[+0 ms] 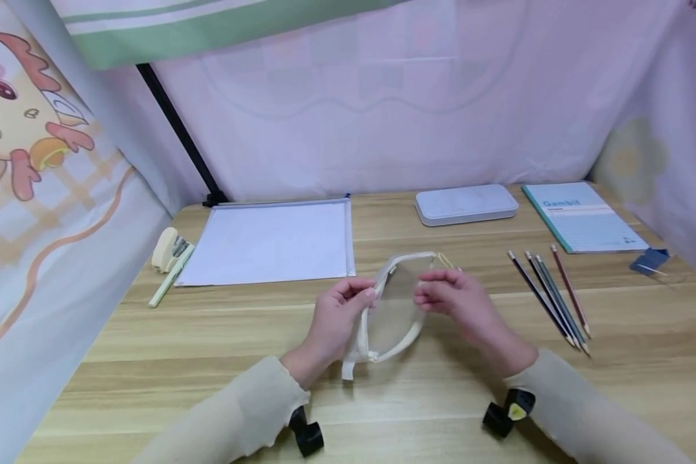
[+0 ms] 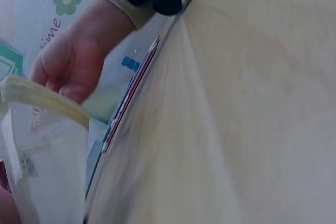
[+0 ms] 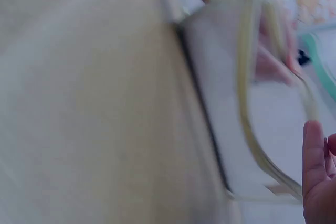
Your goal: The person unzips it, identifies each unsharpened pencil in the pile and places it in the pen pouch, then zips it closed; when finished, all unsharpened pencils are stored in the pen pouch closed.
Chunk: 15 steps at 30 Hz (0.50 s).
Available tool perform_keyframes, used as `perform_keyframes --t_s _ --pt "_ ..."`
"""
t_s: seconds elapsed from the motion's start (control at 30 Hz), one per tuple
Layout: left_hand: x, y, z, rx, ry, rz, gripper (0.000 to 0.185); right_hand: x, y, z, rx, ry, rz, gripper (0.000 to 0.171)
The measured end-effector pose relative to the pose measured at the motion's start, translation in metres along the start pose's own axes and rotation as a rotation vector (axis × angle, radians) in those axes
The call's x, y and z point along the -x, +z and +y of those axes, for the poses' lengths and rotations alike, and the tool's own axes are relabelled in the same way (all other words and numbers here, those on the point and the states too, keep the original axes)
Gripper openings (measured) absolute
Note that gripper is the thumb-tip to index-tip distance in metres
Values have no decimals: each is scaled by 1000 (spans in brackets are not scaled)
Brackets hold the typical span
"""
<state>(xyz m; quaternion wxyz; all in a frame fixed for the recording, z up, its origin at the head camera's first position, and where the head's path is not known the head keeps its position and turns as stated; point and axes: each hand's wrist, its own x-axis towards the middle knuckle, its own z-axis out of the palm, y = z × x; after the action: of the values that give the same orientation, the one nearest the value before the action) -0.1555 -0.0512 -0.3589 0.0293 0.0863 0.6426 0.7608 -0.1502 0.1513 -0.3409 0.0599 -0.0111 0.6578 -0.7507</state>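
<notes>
Between the two hands, a pale, see-through zip pouch (image 1: 407, 341) is spread at its mouth, just above the wooden table. My left hand (image 1: 339, 316) pinches its left rim between thumb and fingers. At the opposite rim, my right hand (image 1: 464, 306) pinches the edge with curled fingers. In the left wrist view the pouch (image 2: 52, 182) shows mesh-like walls and a yellowish rim, the right hand (image 2: 73, 64) beyond it. The right wrist view is blurred; the pouch (image 3: 210, 66) appears there with a finger of the right hand (image 3: 320, 182) near its rim.
Behind the hands lie a flat white folder (image 1: 272, 245), a pale tin-like case (image 1: 466, 205) and a notebook (image 1: 586, 216). Several pencils (image 1: 551, 303) and a small dark blue item (image 1: 649, 261) are at the right. A stapler (image 1: 165, 250) and light green pen (image 1: 171, 276) sit left.
</notes>
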Motion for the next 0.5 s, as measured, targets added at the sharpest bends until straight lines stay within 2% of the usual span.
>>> perform_keyframes --t_s 0.13,0.2,0.33,0.5 --pt "0 -13 8 -76 -41 -52 18 -2 -25 -19 -125 -123 20 16" --pt "-1 -19 12 -99 -50 -71 17 -5 -37 -24 -138 -181 30 16" --pt "0 -29 17 -144 -58 -110 18 -12 -54 -23 16 -236 -19 21" --pt "3 -35 22 -182 -78 -168 17 -20 -63 -10 252 -182 -204 40"
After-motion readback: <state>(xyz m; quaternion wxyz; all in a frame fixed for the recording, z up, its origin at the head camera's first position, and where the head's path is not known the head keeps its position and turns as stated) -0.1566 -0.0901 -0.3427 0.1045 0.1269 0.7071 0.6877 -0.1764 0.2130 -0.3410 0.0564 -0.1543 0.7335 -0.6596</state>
